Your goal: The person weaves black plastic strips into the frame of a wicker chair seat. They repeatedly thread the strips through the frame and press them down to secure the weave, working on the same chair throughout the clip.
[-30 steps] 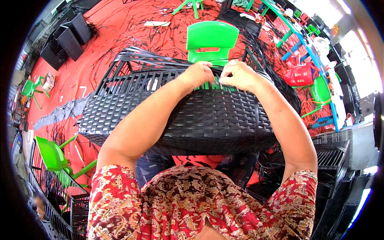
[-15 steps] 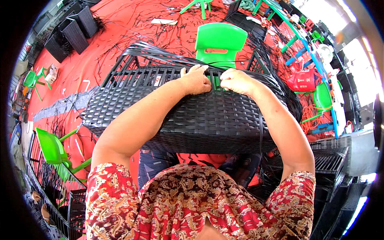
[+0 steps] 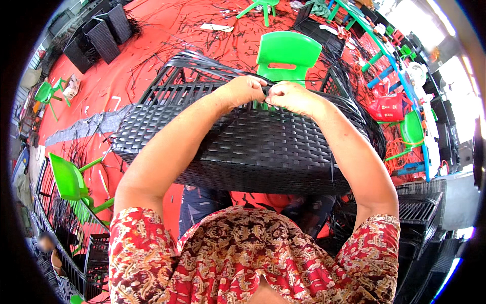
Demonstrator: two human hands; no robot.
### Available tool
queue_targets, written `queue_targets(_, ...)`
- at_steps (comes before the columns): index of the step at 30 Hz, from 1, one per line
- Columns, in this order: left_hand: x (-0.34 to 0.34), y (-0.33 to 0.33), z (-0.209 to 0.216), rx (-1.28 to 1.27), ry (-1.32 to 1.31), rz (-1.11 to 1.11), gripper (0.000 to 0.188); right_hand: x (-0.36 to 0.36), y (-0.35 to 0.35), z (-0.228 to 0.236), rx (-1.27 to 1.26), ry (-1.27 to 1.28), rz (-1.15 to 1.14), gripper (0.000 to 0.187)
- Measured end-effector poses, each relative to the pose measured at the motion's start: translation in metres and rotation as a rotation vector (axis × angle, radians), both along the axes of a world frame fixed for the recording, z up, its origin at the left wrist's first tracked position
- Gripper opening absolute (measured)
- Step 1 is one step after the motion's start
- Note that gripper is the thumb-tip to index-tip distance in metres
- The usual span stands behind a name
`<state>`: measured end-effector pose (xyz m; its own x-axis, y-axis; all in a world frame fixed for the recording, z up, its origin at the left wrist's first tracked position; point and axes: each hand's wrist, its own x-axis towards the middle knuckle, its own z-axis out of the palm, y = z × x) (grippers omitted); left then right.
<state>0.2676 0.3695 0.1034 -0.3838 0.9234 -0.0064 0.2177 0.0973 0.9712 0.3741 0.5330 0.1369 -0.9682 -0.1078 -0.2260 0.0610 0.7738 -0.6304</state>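
The work area is a red-covered floor (image 3: 162, 30); a green plastic chair (image 3: 283, 48) stands at the far side, beyond the workpiece. The black wicker frame (image 3: 263, 142) lies across the near centre, in front of the torso and above the thighs. Its near face is closely woven; open slats (image 3: 174, 95) remain along the far edge, and loose black strips (image 3: 195, 60) bunch at the far left.

Left hand (image 3: 242, 91): fingers curled inward, thumb and forefinger in an apparent pinch. Right hand (image 3: 296, 98): fingertips drawn together just beside the left, also apparently pinching. Both meet at the far edge of the weave; the strip at the fingertips is too small to tell.

Recommended practice, as judged: keep the strip flat and untwisted, alternate over and under the slats, tension evenly, and seat each row firmly against the last.
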Motion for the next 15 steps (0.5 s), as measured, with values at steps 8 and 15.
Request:
queue_targets(8, 0.002, -0.01, -0.013, -0.352, 0.869, 0.1, 0.02, -0.011, -0.01, 0.001, 0.205, -0.243, -0.075, 0.02)
queue_targets(15, -0.007, -0.011, -0.016, -0.422, 0.55, 0.002, 0.024, -0.002, -0.012, -0.001, 0.112, -0.091, -0.02, 0.022)
